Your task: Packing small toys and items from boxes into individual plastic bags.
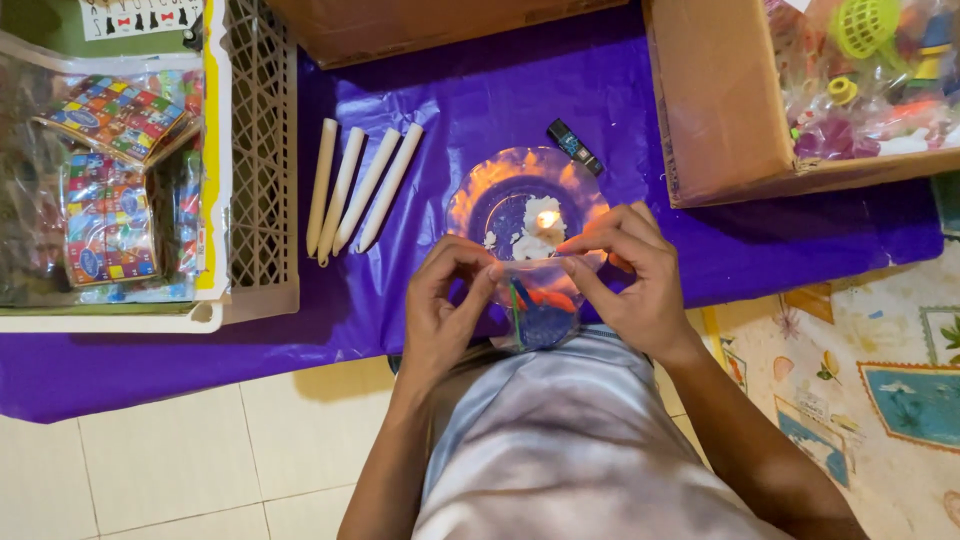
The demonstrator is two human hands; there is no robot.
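Seen from above: left hand and right hand pinching the top edge of a small clear plastic bag of colourful bits, stretched taut between closed fingertips just beside a burning white candle stub on a shiny round plate, near the purple sheet's front edge. Four spare cream candles lying alongside, towards the white crate.

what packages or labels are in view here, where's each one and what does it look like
Clear plastic packet: pinched by left hand and right hand, colourful pieces inside.
Checkered flat packs: in white crate, far left, multicoloured.
Printed card: top left, white, small black and red figures.
Bagged toys: in cardboard box, top right.
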